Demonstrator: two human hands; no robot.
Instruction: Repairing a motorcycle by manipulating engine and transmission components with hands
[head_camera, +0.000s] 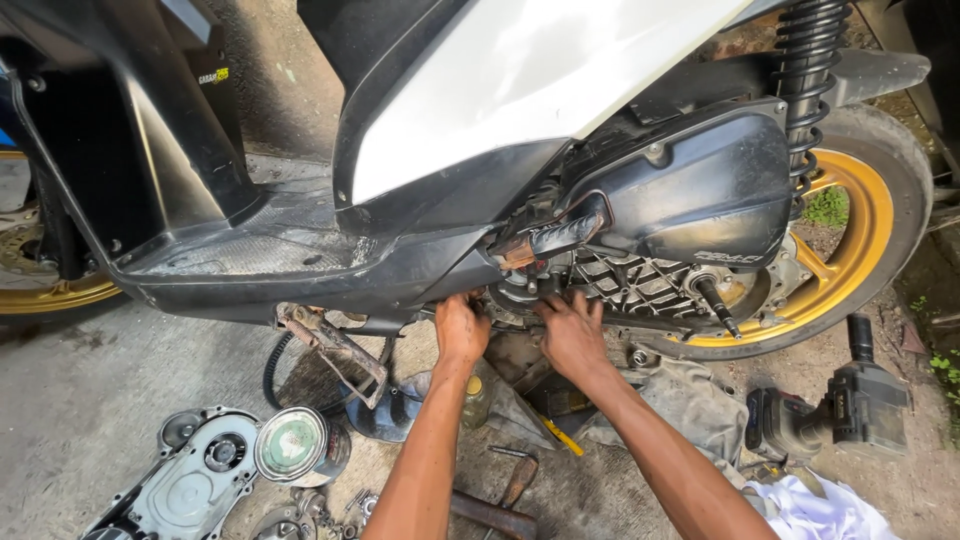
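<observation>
A black and white scooter (520, 90) stands side-on with its engine side uncovered. My left hand (461, 328) reaches up under the black floor panel, fingers curled against the front of the open engine case (640, 285). My right hand (571, 335) presses on the lower edge of the same case, fingers spread over the metal. Whether either hand grips a part is hidden by the fingers. Both forearms come up from the bottom of the view.
The gold rear wheel (860, 230) and shock spring (808, 70) are at right. On the concrete lie a removed engine cover (185, 480), a round pulley disc (291, 443), a cordless impact tool (830, 410), a white cloth (815, 510), a hammer (515, 485) and the side stand (335, 345).
</observation>
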